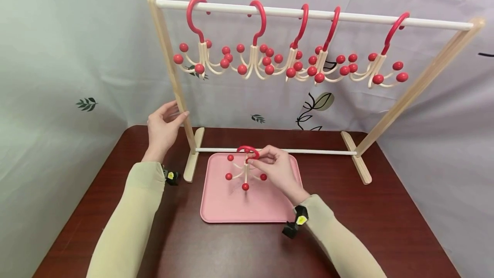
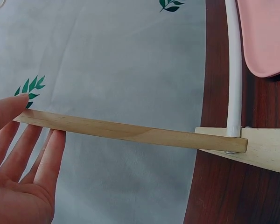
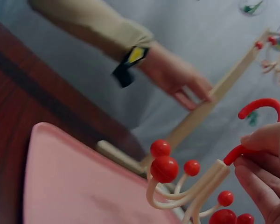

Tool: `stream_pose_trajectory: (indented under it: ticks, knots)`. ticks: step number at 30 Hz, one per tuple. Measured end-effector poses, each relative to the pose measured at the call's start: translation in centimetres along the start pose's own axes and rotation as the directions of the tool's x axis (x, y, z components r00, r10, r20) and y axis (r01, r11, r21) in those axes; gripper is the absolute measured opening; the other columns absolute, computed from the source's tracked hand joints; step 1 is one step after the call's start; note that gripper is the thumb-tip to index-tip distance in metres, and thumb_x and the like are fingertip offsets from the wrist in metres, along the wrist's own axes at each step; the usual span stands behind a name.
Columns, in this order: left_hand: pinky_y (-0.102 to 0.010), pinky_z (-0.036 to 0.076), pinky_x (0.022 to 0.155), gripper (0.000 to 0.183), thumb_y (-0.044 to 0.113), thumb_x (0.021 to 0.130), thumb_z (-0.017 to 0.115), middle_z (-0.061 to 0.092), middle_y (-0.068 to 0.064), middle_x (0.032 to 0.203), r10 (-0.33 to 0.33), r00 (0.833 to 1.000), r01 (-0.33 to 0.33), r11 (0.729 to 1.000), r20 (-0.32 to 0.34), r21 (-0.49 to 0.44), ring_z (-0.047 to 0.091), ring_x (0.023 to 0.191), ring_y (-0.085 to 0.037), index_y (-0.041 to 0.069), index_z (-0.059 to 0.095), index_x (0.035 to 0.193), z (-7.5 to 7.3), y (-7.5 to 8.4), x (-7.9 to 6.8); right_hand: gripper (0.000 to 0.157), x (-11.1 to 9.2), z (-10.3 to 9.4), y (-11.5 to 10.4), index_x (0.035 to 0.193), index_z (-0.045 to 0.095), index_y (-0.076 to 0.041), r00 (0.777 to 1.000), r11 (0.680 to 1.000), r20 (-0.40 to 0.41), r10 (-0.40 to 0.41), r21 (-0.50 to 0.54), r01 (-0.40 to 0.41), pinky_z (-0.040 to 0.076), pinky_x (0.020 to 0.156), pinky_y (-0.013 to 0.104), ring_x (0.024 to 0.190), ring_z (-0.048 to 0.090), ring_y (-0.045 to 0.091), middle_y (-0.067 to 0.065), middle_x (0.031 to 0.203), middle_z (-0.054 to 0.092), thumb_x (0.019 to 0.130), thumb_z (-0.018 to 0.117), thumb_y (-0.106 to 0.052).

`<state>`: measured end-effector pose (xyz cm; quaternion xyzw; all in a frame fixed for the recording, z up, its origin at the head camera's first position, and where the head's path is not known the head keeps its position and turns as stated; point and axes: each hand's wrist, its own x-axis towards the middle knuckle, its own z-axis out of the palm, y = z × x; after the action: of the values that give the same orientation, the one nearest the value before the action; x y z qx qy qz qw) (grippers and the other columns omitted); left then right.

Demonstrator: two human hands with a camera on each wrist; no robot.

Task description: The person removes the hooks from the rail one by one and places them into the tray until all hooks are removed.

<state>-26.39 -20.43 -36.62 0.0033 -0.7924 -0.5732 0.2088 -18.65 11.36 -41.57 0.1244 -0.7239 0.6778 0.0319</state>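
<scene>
My right hand (image 1: 278, 167) pinches the red hook of a small multi-arm hanger (image 1: 246, 170), its pale curved arms tipped with red balls. It is held over a pink tray (image 1: 216, 207). In the right wrist view, thumb and fingers grip the red hook (image 3: 263, 103) just above the pale stem. My left hand (image 1: 164, 128) holds the left wooden post (image 1: 172, 70) of a rack, low on its length. Seen from the left wrist, the thumb lies on one side of the post (image 2: 130, 130) and the fingers (image 2: 51, 158) on the other.
Several similar hangers (image 1: 253, 61) hang by red hooks from the rack's white top rod (image 1: 362, 16). A lower white rod (image 1: 320, 152) joins the wooden feet (image 1: 356, 158) behind the tray. The dark wooden table (image 1: 393, 226) meets a patterned cloth backdrop (image 1: 231, 106).
</scene>
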Motion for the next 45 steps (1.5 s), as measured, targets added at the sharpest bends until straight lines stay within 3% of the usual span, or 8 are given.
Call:
stream_pose_trajectory:
  ticks: [10, 19, 30, 36, 40, 45]
  knots:
    - [-0.031, 0.058, 0.088, 0.048, 0.021, 0.093, 0.079, 0.07, -0.013, 0.125, 0.014, 1.0, -0.014, 1.0, -0.001, -0.007, 0.069, 0.111, -0.024, 0.011, 0.065, 0.138, 0.0, -0.2, 0.1, 0.017, 1.8, 3.5, 2.8, 0.097, 0.068, 0.008, 0.999, 0.996, 0.015, 0.034, 0.084, -0.035, 0.059, 0.081, 0.054, 0.09, 0.075, 0.025, 0.018, 0.1, 0.075, 0.086, 0.08, 0.003]
    - [-0.032, 0.058, 0.089, 0.048, 0.023, 0.093, 0.078, 0.07, -0.013, 0.125, 0.015, 1.0, -0.015, 1.0, 0.001, 0.005, 0.068, 0.112, -0.025, 0.011, 0.065, 0.138, 0.0, -0.3, 0.2, 0.013, 3.4, 5.4, 3.7, 0.094, 0.068, 0.005, 0.997, 0.992, 0.009, 0.082, 0.098, -0.083, 0.056, 0.083, 0.061, 0.088, 0.075, 0.023, 0.014, 0.098, 0.076, 0.086, 0.078, 0.006]
    - [-0.034, 0.058, 0.091, 0.048, 0.024, 0.093, 0.079, 0.07, -0.012, 0.124, 0.016, 1.0, -0.016, 1.0, -0.001, 0.013, 0.068, 0.112, -0.024, 0.011, 0.066, 0.137, 0.0, -0.4, 0.3, 0.015, 3.6, 5.9, 4.7, 0.099, 0.067, 0.008, 0.992, 0.985, 0.043, 0.12, 0.122, -0.125, 0.06, 0.079, 0.054, 0.087, 0.074, 0.036, 0.015, 0.095, 0.076, 0.087, 0.077, 0.007]
    - [-0.033, 0.058, 0.091, 0.048, 0.024, 0.092, 0.079, 0.07, -0.013, 0.124, 0.017, 1.0, -0.017, 1.0, -0.001, 0.004, 0.069, 0.112, -0.024, 0.011, 0.066, 0.137, 0.0, -0.4, 0.2, 0.022, 3.7, 5.9, 4.7, 0.105, 0.065, 0.013, 0.991, 0.986, 0.064, 0.118, 0.113, -0.125, 0.06, 0.069, 0.04, 0.09, 0.072, 0.042, 0.014, 0.095, 0.076, 0.088, 0.076, 0.005]
    - [-0.033, 0.058, 0.091, 0.048, 0.024, 0.093, 0.079, 0.07, -0.013, 0.125, 0.011, 1.0, -0.011, 1.0, 0.003, 0.009, 0.068, 0.112, -0.025, 0.011, 0.066, 0.137, -0.1, -0.3, 0.2, 0.023, 3.6, 5.8, 4.8, 0.108, 0.067, 0.011, 0.991, 0.988, 0.061, 0.122, 0.086, -0.127, 0.058, 0.066, 0.034, 0.088, 0.075, 0.032, 0.013, 0.096, 0.076, 0.088, 0.077, 0.003]
    - [-0.034, 0.057, 0.092, 0.048, 0.024, 0.093, 0.079, 0.07, -0.013, 0.125, 0.008, 1.0, -0.008, 1.0, 0.005, 0.014, 0.068, 0.112, -0.025, 0.01, 0.066, 0.137, -0.1, -0.3, 0.2, 0.031, 3.6, 5.5, 4.4, 0.116, 0.071, 0.003, 0.993, 0.993, 0.066, 0.093, 0.071, -0.098, 0.06, 0.08, 0.03, 0.093, 0.074, 0.021, 0.02, 0.107, 0.073, 0.087, 0.079, 0.003]
